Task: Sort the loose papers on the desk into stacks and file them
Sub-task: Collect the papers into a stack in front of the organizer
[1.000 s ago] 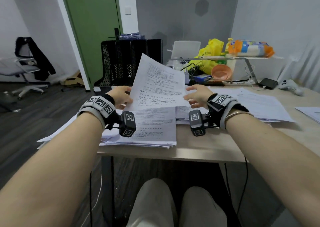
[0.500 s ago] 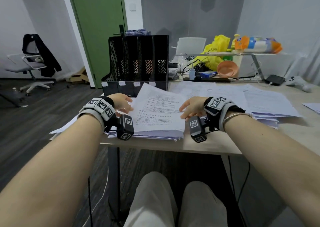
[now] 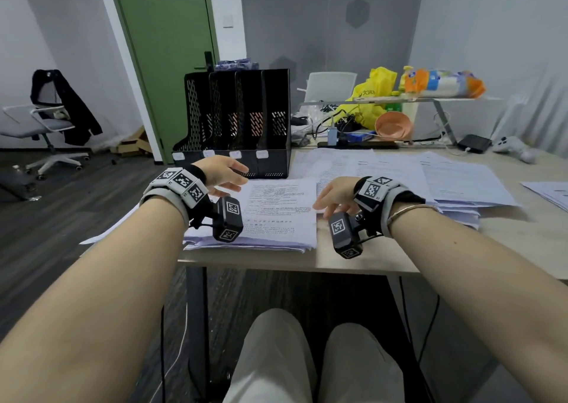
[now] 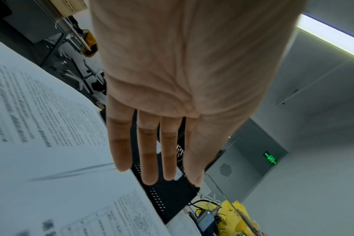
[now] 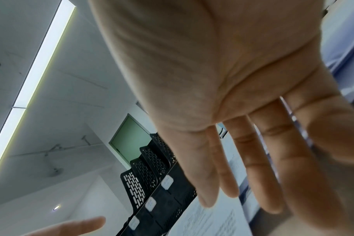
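Both hands flat-fingered, holding nothing: left hand (image 3: 222, 173) above the near stack (image 3: 276, 215), right hand (image 3: 335, 195) at its edge, on counter (image 3: 353, 261) before file rack (image 3: 242, 126).

Even, cool indoor light from a long white ceiling light strip (image 5: 33, 67); shadows are soft. Wide-angle bending warps every edge. Printed white paper sheets (image 4: 51, 143) and wrist-view fingers blur.

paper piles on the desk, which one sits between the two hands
The near stack at the desk's front edge, in front of the black file organizer. The left hand and right hand flank it; the wider spread of sheets lies right of both.
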The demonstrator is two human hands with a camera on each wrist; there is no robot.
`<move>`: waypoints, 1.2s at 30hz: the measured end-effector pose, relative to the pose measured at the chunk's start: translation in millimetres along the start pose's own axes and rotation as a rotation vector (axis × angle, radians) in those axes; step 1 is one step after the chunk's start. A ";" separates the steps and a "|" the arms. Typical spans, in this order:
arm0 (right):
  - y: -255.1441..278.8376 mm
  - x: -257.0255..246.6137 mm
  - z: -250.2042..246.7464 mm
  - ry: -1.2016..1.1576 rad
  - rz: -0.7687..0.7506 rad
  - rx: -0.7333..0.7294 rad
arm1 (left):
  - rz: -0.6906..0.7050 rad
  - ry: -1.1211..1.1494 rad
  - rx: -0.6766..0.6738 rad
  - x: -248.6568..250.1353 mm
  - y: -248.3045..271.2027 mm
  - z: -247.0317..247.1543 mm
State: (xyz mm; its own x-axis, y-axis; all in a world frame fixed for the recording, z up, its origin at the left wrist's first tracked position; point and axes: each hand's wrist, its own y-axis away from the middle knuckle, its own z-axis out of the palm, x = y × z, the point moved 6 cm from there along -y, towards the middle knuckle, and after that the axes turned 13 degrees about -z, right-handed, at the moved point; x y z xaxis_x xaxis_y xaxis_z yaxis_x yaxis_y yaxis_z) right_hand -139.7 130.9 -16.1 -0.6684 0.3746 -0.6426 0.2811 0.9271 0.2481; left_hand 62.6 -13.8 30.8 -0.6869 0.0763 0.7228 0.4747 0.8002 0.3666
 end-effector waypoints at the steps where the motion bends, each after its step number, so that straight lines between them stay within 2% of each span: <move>1: 2.0 3.0 -6.4 0.010 0.021 0.020 | 0.016 0.001 -0.008 6.1 -0.3 2.8; 5: 11.4 17.0 -34.3 -0.010 0.058 0.097 | 0.085 0.033 -0.024 31.5 -3.8 17.8; 12: 36.2 59.3 -91.2 -0.115 0.117 0.346 | 0.183 0.087 -0.047 78.6 -14.8 51.5; 18: 53.0 115.2 -129.8 -0.103 0.231 0.407 | 0.251 0.128 -0.033 119.1 -30.1 80.9; 22: 63.2 148.3 -138.5 -0.086 0.347 0.378 | 0.264 0.131 -0.026 135.9 -37.7 97.6; 27: 69.7 182.0 -139.8 -0.024 0.437 0.364 | 0.236 0.113 -0.060 151.6 -51.1 124.9; 33: 60.1 191.0 -133.1 -0.165 0.364 0.413 | 0.080 -0.075 -0.166 150.6 -65.3 164.4; 36: 53.5 185.5 -131.0 -0.141 0.346 0.409 | 0.026 -0.182 -0.191 146.2 -67.8 179.8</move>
State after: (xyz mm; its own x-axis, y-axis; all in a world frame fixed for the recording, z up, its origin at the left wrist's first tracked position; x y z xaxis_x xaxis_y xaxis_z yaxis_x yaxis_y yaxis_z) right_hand -338.9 251.9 -27.1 -0.3990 0.6245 -0.6714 0.7312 0.6585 0.1780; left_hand -169.0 50.1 6.2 -0.7525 0.2153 0.6224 0.5771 0.6709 0.4657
